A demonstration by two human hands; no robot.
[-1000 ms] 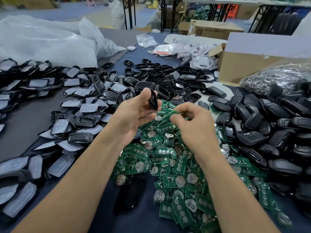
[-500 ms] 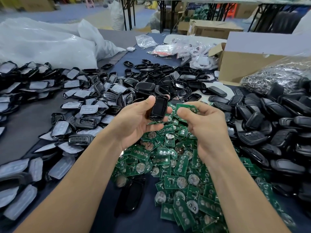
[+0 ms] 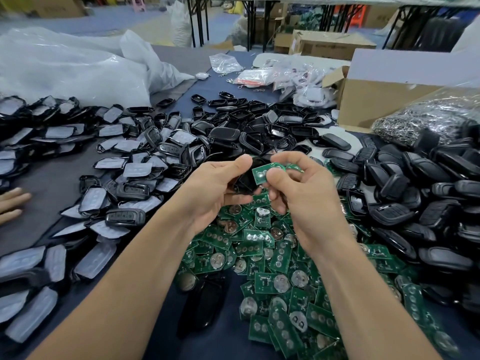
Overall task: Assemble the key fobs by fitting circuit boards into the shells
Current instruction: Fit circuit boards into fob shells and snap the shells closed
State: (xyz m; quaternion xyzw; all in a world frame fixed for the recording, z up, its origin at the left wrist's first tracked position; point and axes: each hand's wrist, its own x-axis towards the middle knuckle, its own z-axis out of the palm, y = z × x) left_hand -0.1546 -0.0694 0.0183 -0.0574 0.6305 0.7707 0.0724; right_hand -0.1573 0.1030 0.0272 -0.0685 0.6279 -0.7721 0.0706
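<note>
Circuit board (image 3: 261, 173), one green piece, is pinched between the thumb and fingers of your right hand (image 3: 306, 196). It lies against the one black shell (image 3: 245, 181) that your left hand (image 3: 213, 188) grips with curled fingers, thumb on top. You hold both above the far edge of the board heap (image 3: 272, 268), just in front of you.

Your fingers and the board cover most of the shell, so you cannot tell whether the board is seated in it or only touching. The loose boards below are too many and too overlapped to count, and so are the black shell halves (image 3: 415, 193) piled to your right and the shells with pale button pads (image 3: 109, 157) spread to your left.

One dark shell (image 3: 205, 302) lies alone on the blue table (image 3: 228, 333) between your forearms. Fingers of another person's hand (image 3: 11, 201) enter at the left edge, the rest cut off. Further out are clear plastic bags (image 3: 65, 66), a bag of metal rings (image 3: 428, 115) and two cardboard boxes, one near (image 3: 376, 100) and one behind (image 3: 335, 42).
</note>
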